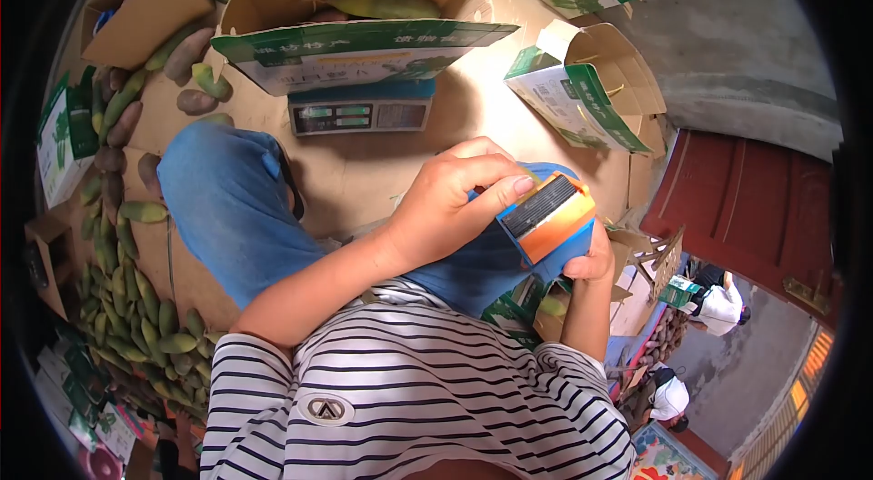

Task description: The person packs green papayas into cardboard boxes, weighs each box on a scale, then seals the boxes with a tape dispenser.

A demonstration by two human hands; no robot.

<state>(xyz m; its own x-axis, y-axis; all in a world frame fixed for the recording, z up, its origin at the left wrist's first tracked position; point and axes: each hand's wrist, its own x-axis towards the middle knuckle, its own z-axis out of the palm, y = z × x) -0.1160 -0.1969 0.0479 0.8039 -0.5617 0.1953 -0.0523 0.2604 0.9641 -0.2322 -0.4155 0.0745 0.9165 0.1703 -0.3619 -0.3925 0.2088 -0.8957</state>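
A small orange-and-blue box-shaped thing [566,233] with a black ridged panel on one face is held above my right knee; I cannot make out its kind. My right hand [596,259] grips it from below and the right side. The thumb of my left hand [459,198] presses on its upper left edge, with the other fingers curled close by and partly hidden. Ahead of my hands stands a digital scale [360,117] with an open green-and-white carton [364,62] on it. Inside that carton lies a long green radish [382,4].
Green radishes [127,316] lie heaped on the left, and darker tubers [189,55] lie loose nearer the scale. Open cartons [591,85] stand at the right and another brown carton [155,7] at upper left. Two people [723,305] are beyond the red door [737,207].
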